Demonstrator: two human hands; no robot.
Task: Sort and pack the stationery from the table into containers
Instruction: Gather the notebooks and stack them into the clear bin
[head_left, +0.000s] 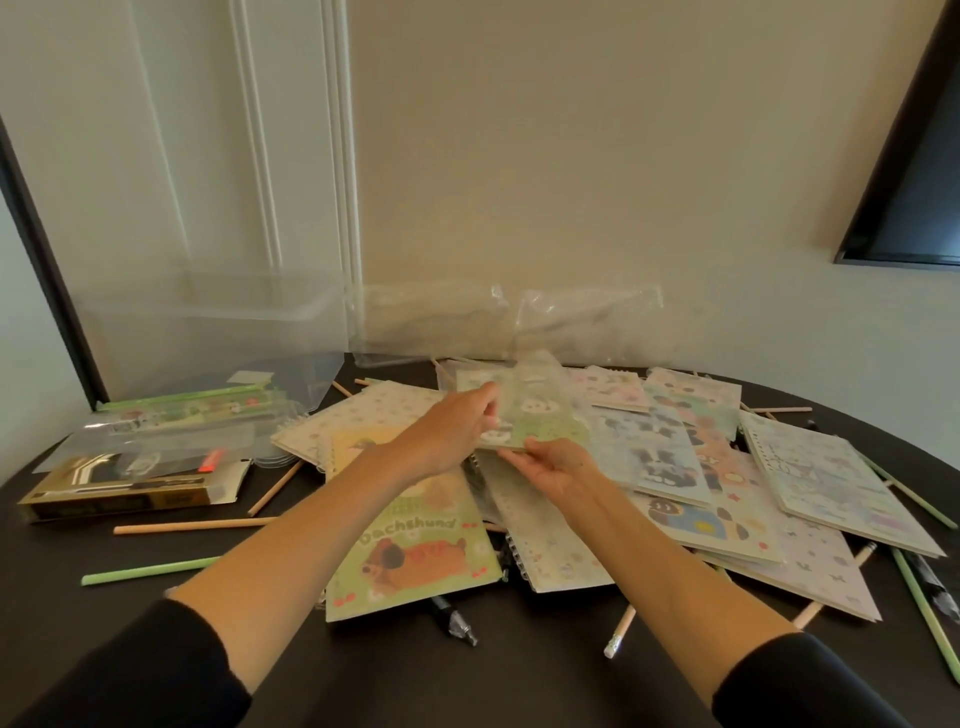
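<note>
Small green notebook (540, 423): cartoon-animal cover in clear film, tilted above the heap, gripped at its left edge by the left hand (457, 426) and at its near edge by the right hand (550, 467).
Dachshund notebook (415, 545): green, spiral-bound, lying flat, nearest in the heap.
Other notebooks (670, 457): pastel, overlapping loosely, spreading to the right.
Pencils (192, 526): wooden and green, scattered flat on the tabletop (78, 545) around the heap.
Clear container (208, 332): open, at the back left.

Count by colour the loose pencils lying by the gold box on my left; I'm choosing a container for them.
Plain wooden pencils: 2
Pale green pencil: 1
Total by the gold cardboard box: 3
</note>
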